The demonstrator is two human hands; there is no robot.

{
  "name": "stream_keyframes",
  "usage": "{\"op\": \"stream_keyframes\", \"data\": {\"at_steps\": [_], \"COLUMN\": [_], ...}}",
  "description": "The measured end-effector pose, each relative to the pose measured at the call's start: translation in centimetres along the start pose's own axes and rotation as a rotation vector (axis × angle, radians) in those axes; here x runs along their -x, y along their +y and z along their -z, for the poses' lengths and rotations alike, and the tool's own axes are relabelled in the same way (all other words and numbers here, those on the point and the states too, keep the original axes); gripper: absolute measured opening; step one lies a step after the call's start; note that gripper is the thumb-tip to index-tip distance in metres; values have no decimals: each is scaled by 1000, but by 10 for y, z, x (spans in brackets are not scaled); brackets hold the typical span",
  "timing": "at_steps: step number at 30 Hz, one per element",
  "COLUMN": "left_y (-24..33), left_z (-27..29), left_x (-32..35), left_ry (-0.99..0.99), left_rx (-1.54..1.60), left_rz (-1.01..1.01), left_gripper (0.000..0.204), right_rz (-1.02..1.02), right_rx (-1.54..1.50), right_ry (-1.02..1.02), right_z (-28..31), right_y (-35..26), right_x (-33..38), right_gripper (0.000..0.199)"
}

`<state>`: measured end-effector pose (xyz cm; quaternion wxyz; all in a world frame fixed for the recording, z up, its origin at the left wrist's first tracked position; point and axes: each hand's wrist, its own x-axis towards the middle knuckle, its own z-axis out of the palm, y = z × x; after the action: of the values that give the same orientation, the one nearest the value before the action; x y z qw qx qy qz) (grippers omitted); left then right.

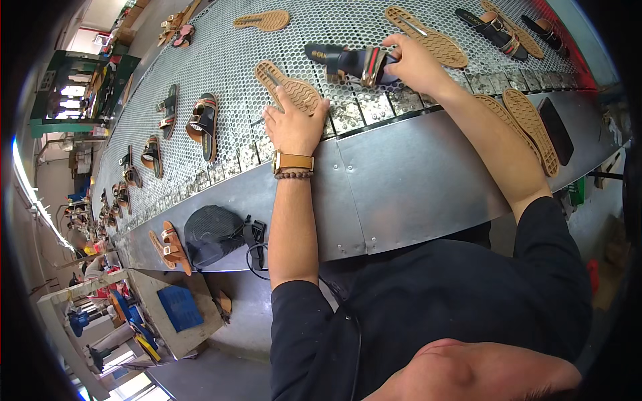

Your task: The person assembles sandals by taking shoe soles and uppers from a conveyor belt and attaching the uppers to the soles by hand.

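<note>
Near the front edge of the perforated conveyor [227, 60], the left hand [295, 127] lies with spread fingers over the near end of a tan sole [301, 91]. Just to its right, the right hand [416, 65] grips a black strapped sandal [352, 62] by its toe end. Paired soles [530, 123] lie toward the right end of the metal ledge [414, 180].

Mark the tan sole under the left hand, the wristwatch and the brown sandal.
Tan sole [300, 92]: head view, on its wavy tread.
Wristwatch [295, 162]: head view, on its strap.
Brown sandal [174, 250]: head view, on its upper.
</note>
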<state>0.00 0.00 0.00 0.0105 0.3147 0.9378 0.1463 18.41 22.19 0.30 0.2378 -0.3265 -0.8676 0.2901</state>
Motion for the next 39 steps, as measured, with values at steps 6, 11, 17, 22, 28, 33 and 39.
{"op": "stream_keyframes", "data": {"at_steps": [6,11,17,22,28,33,39], "left_y": [-19,12,-8,4,42,38,53], "left_z": [2,41,61,33,35,24,29], "left_x": [-19,-16,-9,-10,11,6,12], "left_ry": [211,379,26,-370,-614,-882,-936], "left_rx": [39,1523,2151,1835,1884,2148,2302], "left_rz": [-136,-12,9,-278,-83,-118,-154], "left_gripper": [76,49,47,50,62,64,62], "right_rz": [-10,346,452,227,449,353,94], "right_rx": [-586,-360,-179,-304,-286,-249,-480], "right_ry": [213,409,126,-3,-434,-342,-215], "right_z": [54,80,62,48,46,59,78], "right_y": [-69,-91,-78,-32,-14,-23,-45], "right_x": [14,41,29,15,23,23,31], "right_gripper": [44,31,27,57,102,103,95]}}
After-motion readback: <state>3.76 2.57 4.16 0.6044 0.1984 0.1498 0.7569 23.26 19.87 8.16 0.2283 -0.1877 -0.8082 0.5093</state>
